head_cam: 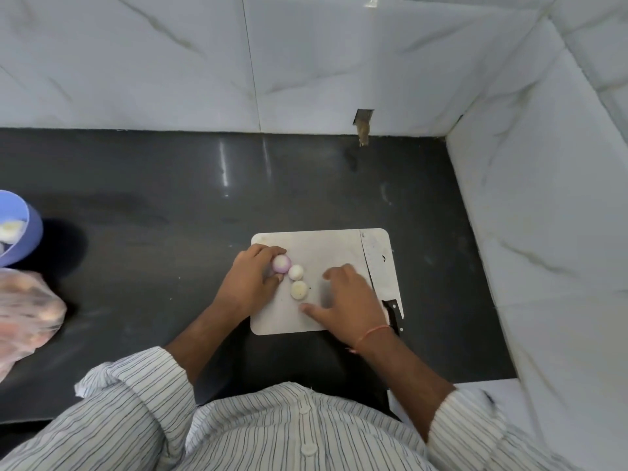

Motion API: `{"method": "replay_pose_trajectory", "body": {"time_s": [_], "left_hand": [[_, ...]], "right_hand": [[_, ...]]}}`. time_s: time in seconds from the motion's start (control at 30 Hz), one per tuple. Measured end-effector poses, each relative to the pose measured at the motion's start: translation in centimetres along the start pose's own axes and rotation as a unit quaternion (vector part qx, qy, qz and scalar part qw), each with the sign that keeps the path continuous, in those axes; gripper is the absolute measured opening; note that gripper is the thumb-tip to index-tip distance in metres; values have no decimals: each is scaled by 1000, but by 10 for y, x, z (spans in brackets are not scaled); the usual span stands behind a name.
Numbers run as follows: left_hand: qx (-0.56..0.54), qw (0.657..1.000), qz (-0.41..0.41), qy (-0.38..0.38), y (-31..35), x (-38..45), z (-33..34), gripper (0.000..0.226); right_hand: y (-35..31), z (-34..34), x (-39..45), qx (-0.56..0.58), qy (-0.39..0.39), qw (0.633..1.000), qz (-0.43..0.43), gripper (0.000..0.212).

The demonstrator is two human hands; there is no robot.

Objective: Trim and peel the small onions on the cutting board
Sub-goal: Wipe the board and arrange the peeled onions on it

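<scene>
A pale cutting board (326,246) lies on the dark counter. Three small peeled onions sit on its left part. My left hand (251,280) grips the purple-tinged onion (282,264) at the board's left edge. A white onion (296,272) touches it, and another pale onion (299,289) lies just below. My right hand (346,300) rests flat on the board to the right of the onions, fingers spread, holding nothing. A cleaver (380,266) lies along the board's right side, its black handle (392,312) toward me.
A blue bowl (32,229) with pale pieces stands at the left edge of the dark counter (153,198). A clear plastic bag (27,307) lies below it. Tiled walls close the back and right side.
</scene>
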State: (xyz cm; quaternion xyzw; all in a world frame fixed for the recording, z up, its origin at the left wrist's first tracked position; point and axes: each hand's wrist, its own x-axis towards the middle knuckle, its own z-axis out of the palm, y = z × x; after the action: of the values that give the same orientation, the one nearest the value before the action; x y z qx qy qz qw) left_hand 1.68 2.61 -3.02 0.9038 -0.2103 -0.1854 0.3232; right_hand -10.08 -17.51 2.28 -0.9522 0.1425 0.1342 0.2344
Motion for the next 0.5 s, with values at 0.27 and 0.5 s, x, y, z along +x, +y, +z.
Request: {"method": "replay_pose_trajectory", "body": {"time_s": [0.27,0.5], "left_hand": [[-28,999,16,-15,-1,-13,-10,37],[-1,999,28,-37,3,-34,3,39]], "right_hand": [[-12,27,14,-15,4,999,-40,32],[49,-1,5,-25,8,999,39,31]]}}
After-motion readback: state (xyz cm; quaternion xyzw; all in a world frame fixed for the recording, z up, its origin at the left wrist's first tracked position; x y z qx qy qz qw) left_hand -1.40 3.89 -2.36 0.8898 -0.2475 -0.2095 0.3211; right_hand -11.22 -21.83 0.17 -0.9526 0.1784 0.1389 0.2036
